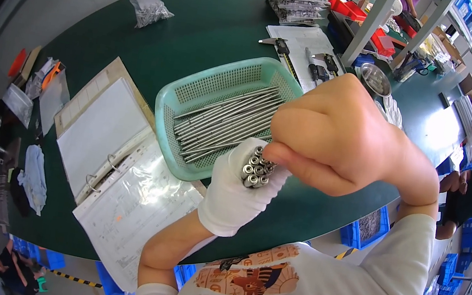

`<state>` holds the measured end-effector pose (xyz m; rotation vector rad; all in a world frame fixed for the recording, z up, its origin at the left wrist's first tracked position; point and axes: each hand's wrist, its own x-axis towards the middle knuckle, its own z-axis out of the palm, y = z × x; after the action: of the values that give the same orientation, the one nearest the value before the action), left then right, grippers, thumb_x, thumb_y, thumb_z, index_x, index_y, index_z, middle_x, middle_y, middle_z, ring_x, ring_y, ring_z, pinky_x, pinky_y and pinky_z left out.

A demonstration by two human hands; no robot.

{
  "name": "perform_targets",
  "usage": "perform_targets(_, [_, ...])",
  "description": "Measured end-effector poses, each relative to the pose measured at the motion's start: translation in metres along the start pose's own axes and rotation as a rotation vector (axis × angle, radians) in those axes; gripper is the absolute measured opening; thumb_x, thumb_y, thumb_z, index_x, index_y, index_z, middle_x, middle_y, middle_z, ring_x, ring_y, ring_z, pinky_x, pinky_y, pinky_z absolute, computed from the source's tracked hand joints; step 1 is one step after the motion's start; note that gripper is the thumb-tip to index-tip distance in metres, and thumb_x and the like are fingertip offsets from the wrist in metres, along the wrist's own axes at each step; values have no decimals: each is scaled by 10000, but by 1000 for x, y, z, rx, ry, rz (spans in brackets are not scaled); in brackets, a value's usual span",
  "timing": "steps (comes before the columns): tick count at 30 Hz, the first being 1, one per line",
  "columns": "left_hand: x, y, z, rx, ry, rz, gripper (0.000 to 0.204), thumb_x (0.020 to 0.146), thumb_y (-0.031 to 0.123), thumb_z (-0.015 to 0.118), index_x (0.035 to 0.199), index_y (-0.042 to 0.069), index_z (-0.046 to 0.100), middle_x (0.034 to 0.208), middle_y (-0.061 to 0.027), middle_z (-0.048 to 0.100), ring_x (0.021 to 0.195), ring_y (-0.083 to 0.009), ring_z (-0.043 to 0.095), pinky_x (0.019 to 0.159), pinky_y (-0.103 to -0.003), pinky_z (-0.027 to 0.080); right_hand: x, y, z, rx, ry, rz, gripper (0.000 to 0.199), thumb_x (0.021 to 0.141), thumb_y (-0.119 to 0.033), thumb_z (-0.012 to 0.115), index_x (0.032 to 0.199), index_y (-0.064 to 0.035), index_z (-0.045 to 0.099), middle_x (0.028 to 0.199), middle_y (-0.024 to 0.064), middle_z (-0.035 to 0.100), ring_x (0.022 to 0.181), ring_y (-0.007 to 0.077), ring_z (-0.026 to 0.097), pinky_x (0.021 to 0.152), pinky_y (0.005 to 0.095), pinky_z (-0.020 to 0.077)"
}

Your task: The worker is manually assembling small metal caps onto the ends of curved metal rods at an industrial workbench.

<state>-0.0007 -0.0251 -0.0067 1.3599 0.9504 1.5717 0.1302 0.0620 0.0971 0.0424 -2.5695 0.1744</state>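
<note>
My left hand (228,197), in a white glove, is closed around a bundle of thin metal rods (255,171). The round, hollow-looking ends of the bundle point up towards me. Over its right edge, my bare right hand (330,140) is closed, thumb and forefinger together at the rod ends. What those fingers pinch, if anything, is hidden. Just beyond both hands stands a pale green plastic basket (163,114) with perforated walls. Several long metal rods (221,122) lie lengthwise in it, partly covered by my right hand.
An open ring binder (118,173) lies left of the basket on the dark green table (100,38). Calipers (283,48) rest on papers behind it, near stacked bags of small parts (295,2). A metal bowl (374,79) sits further right. Other people are in the background.
</note>
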Motion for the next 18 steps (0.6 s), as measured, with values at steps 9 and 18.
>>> perform_targets(9, [-2,4,0,104,-17,14,142,781,29,668,843,30,540,620,-12,547,528,-74,496,500,-233,415,3,-6,-9,-130,-56,6,187,784,-101,609,646,-34,502,549,54,433,412,245,442,369,340,321])
perform_targets(18, [-1,0,2,81,-13,21,151,794,23,669,829,33,522,629,-17,561,524,-86,510,490,-242,408,3,0,-5,-121,103,-4,163,761,-66,603,644,-22,498,513,58,405,391,256,400,361,352,296])
